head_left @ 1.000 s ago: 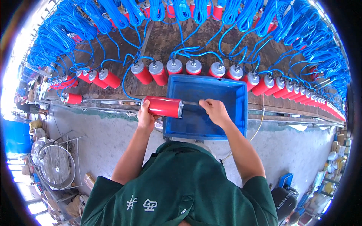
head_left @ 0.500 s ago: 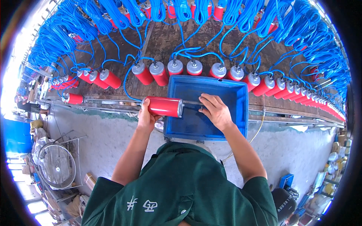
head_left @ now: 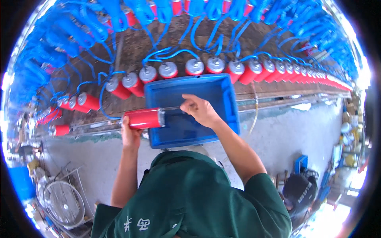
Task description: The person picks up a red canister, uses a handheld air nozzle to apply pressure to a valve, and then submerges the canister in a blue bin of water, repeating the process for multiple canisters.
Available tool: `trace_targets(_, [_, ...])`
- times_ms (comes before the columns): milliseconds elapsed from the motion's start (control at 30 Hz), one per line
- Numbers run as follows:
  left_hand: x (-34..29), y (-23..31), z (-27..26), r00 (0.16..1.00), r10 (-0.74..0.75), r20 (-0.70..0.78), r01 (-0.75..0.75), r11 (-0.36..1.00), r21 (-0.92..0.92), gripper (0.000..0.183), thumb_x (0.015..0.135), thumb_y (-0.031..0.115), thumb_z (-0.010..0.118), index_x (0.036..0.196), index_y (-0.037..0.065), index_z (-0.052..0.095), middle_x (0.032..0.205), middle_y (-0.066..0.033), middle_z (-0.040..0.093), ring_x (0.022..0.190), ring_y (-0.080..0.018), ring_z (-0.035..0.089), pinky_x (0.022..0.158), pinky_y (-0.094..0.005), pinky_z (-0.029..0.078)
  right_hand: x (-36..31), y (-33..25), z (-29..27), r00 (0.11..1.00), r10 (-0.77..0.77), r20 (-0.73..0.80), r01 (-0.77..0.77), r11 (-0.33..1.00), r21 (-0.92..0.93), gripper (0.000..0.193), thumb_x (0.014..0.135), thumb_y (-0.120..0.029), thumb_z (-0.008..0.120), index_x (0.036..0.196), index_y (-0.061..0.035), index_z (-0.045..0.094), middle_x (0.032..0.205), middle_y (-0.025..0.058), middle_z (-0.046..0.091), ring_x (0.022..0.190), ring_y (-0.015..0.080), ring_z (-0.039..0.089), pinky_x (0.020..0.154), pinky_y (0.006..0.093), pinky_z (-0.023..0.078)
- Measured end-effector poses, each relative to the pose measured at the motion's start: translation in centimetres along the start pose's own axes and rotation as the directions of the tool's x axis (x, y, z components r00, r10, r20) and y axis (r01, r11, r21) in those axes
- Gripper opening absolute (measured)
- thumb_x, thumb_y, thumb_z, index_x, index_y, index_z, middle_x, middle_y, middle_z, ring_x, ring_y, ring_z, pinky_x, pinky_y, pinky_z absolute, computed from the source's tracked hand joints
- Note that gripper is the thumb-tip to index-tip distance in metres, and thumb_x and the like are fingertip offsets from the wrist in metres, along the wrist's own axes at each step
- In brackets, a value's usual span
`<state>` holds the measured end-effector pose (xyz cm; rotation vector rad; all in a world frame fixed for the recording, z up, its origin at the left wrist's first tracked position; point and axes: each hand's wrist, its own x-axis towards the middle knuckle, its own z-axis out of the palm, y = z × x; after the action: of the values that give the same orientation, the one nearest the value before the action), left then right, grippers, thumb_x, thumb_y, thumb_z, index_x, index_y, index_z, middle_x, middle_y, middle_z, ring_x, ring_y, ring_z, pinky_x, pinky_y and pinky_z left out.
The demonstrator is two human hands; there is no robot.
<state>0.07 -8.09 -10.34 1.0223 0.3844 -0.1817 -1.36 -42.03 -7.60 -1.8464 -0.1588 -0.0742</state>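
Observation:
My left hand (head_left: pixel 130 135) grips a red cylinder (head_left: pixel 143 118) with a silver end cap, held level over the left rim of a blue plastic bin (head_left: pixel 228 107). A thin rod or tube sticks out of the cylinder's right end. My right hand (head_left: pixel 199 109) pinches that rod above the bin's empty floor. A thin blue hose (head_left: pixel 104 104) runs from the cylinder's left end up toward the rack.
A long row of red cylinders with silver caps (head_left: pixel 194 67) lies on a rack beyond the bin, each fed by coiled blue hoses (head_left: pixel 158 12). A wire fan guard (head_left: pixel 63 202) sits on the concrete floor (head_left: pixel 278 131) at lower left, dark equipment (head_left: pixel 299 190) at lower right.
My right hand moved left along the bin to the cylinder's end and closed on the thin rod. The view shifted, so the cylinder and bin sit further left.

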Motion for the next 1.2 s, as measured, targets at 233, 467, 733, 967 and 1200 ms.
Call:
trace_targets(233, [-0.8, 0.3, 0.7, 0.992, 0.011, -0.126, -0.004, 0.998, 0.059, 0.065, 0.1, 0.061, 0.063, 0.142, 0.011, 0.053, 0.133, -0.0125, 0.07, 0.12, -0.0292, 0.069, 0.098, -0.044, 0.059, -3.6, 7.4, -16.7, 0.633, -0.103, -0.767, -0.39, 0.814, -0.431, 0.011, 0.094, -0.012, 0.072, 0.101, -0.0042, 0.068, 0.086, 0.0171, 0.073, 0.081, 0.0373, 0.072, 0.076, 0.0455, 0.057])
trace_targets(467, [-0.4, 0.2, 0.0, 0.982, -0.017, -0.19, 0.029, 0.998, 0.061, 0.07, 0.098, 0.067, 0.062, 0.144, 0.015, 0.053, 0.137, -0.0103, 0.067, 0.122, -0.0293, 0.068, 0.1, -0.0455, 0.059, -4.4, 17.8, -23.1, 0.61, 0.293, -0.736, -0.784, 0.357, -0.507, 0.028, 0.096, -0.018, 0.069, 0.121, -0.0076, 0.063, 0.13, 0.0211, 0.062, 0.12, 0.0445, 0.061, 0.1, 0.051, 0.055])
trace_targets(733, [-0.5, 0.3, 0.7, 0.973, -0.009, -0.232, 0.033, 0.995, 0.096, 0.073, 0.098, 0.068, 0.062, 0.144, 0.012, 0.052, 0.136, -0.012, 0.068, 0.122, -0.0294, 0.069, 0.101, -0.0456, 0.059, -3.7, 19.3, -26.7, 0.588, 0.466, -0.661, -0.804, 0.248, -0.54, 0.036, 0.091, -0.021, 0.071, 0.119, 0.0, 0.063, 0.127, 0.0243, 0.068, 0.121, 0.042, 0.067, 0.102, 0.0526, 0.057])
trace_targets(967, [-1.0, 0.3, 0.7, 0.987, -0.004, -0.159, 0.011, 0.999, 0.041, 0.07, 0.099, 0.064, 0.064, 0.144, 0.011, 0.05, 0.135, -0.0137, 0.069, 0.12, -0.0302, 0.07, 0.1, -0.0453, 0.06, -8.6, 1.3, -23.0, 0.744, 0.558, -0.368, -0.57, 0.817, 0.087, 0.035, 0.107, -0.015, 0.057, 0.138, 0.0006, 0.054, 0.076, 0.0092, 0.064, 0.053, 0.0167, 0.062, 0.047, 0.0309, 0.05])
trace_targets(1200, [0.3, -0.2, 0.1, 0.984, -0.066, -0.167, 0.058, 0.997, -0.05, 0.058, 0.102, 0.058, 0.061, 0.139, 0.013, 0.056, 0.128, -0.0113, 0.072, 0.116, -0.0298, 0.072, 0.096, -0.0482, 0.061, -7.9, -8.9, -12.8, 0.876, 0.281, -0.392, -0.183, 0.945, 0.27, 0.036, 0.105, -0.014, 0.061, 0.138, -0.0064, 0.049, 0.083, 0.0081, 0.063, 0.055, 0.0128, 0.06, 0.045, 0.0295, 0.05])
